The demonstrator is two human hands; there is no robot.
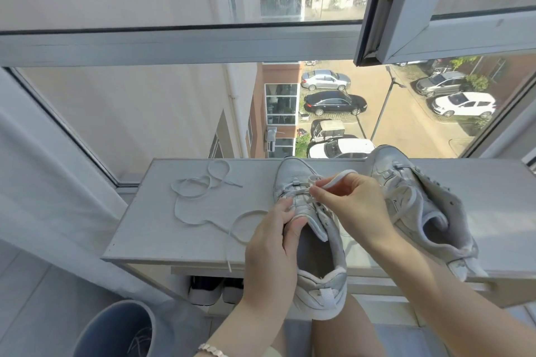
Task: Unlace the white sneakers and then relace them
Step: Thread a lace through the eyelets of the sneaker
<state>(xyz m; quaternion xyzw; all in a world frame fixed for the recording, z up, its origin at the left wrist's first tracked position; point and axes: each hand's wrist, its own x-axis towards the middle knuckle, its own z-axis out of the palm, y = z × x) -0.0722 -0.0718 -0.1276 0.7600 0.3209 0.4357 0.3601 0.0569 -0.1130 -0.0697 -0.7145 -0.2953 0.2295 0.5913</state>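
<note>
A white sneaker (316, 243) lies toe-away on the white shelf top (179, 229), its heel hanging over the front edge. My left hand (272, 249) grips its left side and tongue, thumb inside the opening. My right hand (351, 203) pinches a loop of white lace (339, 177) lifted above the lower eyelets; part of that lace is still threaded. The second white sneaker (417, 206) lies tilted to the right, without a lace. A loose white lace (200, 200) curls on the shelf to the left, one end dangling over the front edge.
The shelf stands against a large window (174, 113) with an open sash (435, 9) above right. A blue-grey bin (119, 330) stands on the floor at lower left. Dark shoes (208, 290) sit under the shelf.
</note>
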